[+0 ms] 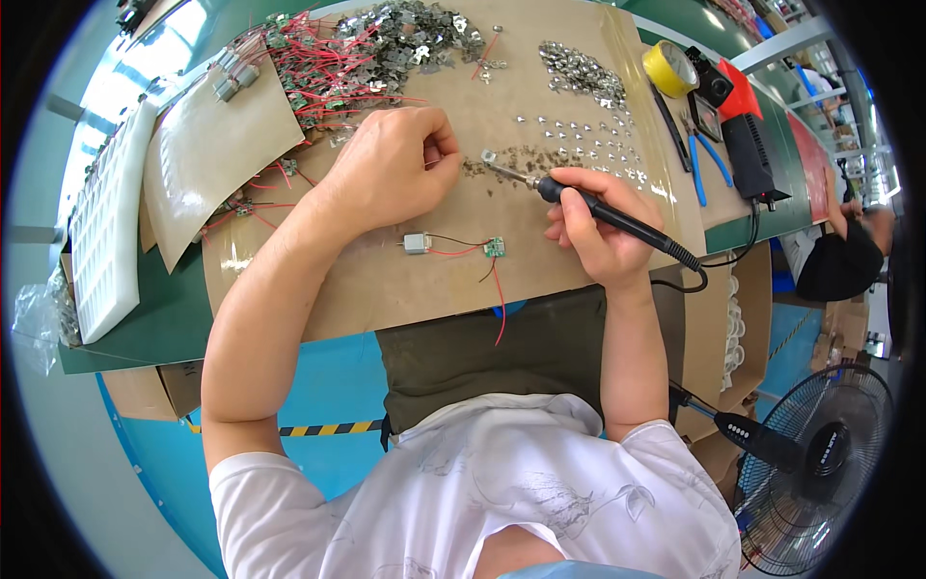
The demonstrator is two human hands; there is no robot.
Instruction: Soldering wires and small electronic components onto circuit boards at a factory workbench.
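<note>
My right hand (610,230) grips a black soldering iron (627,224) like a pen. The iron's metal tip reaches left to a small silvery metal piece (489,155) above the brown sheet. Just left of that piece, my left hand (395,169) is closed, thumb and fingers drawn together; what they pinch is hidden. Below the hands lies a small silver motor (417,244), joined by a black and a red wire to a little green circuit board (495,247). A loose red wire (501,299) runs from the board past the sheet's near edge.
Behind my left hand is a heap of metal clips (410,43) and red-wired parts (323,82). Small metal pieces (584,72) lie far right in a pile and rows. Yellow tape (669,68), blue-handled pliers (712,159), a white tray (114,227) and a fan (820,463) stand around.
</note>
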